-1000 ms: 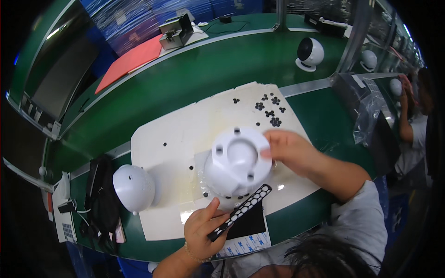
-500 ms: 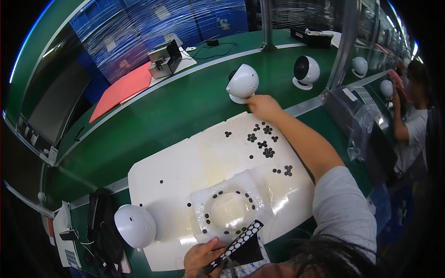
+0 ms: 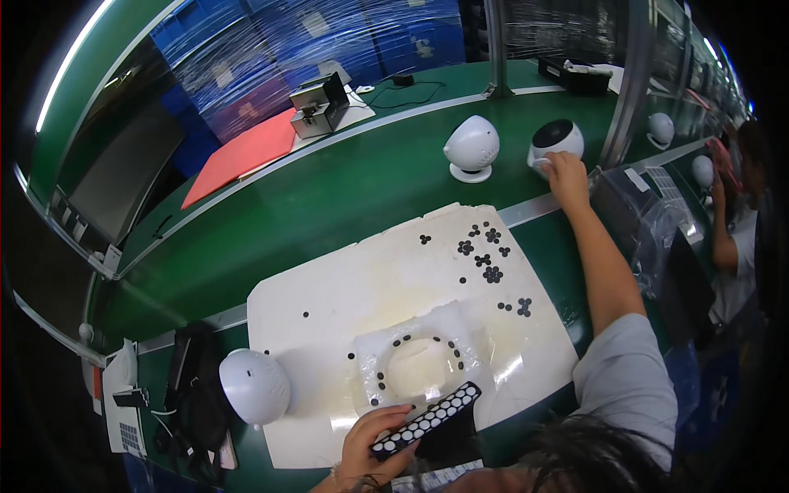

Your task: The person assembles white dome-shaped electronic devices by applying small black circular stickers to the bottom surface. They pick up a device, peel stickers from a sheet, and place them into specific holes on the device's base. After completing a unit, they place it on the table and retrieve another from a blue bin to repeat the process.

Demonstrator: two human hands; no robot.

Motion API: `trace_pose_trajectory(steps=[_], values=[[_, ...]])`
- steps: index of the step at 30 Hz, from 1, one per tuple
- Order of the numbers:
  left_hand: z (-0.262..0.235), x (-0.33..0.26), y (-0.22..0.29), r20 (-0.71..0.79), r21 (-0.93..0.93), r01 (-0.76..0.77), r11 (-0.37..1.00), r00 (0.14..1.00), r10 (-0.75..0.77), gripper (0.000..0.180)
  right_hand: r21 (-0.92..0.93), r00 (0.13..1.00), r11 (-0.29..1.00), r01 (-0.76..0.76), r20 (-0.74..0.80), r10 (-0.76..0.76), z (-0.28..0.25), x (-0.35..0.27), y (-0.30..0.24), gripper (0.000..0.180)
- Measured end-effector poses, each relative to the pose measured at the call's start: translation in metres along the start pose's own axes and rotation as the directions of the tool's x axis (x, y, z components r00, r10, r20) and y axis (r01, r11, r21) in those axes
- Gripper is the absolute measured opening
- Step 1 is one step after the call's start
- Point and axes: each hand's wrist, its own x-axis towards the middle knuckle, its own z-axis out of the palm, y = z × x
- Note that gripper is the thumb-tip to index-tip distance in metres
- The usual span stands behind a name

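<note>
Black-faced device (image 3: pixel 564 143) leans above right hand (image 3: pixel 567 174), fingers grasping its base (image 3: pixel 538 163), probably for support; left hand (image 3: pixel 366 449) grips dotted strip (image 3: pixel 426 420).

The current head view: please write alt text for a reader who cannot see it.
A person's right hand grasps a tilted, black-faced white device at a green bench; the left hand holds a black strip with white dots. Small black discs lie on a white board; one white globe stands beyond it, another at its left edge.
</note>
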Motion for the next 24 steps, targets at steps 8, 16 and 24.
trace_pose_trajectory(steps=[8, 16, 24], values=[[-0.017, -0.01, -0.007, 0.18, 0.104, -0.261, 0.96, 0.954, 0.24, 0.037, 0.781, 0.78, -0.087, -0.619, 0.598, -0.185, -0.157, -0.023, -0.2, 0.029], [-0.008, -0.018, -0.011, 0.123, 0.089, -0.252, 0.964, 0.963, 0.24, 0.031, 0.838, 0.717, 0.257, -0.481, 0.544, -0.436, -0.166, -0.06, -0.25, 0.032], [-0.003, -0.016, -0.015, 0.084, 0.137, -0.422, 0.896, 0.906, 0.414, 0.038, 0.918, 0.787, 0.311, 0.247, -0.002, -0.617, -0.222, -0.09, -0.259, 0.024]])
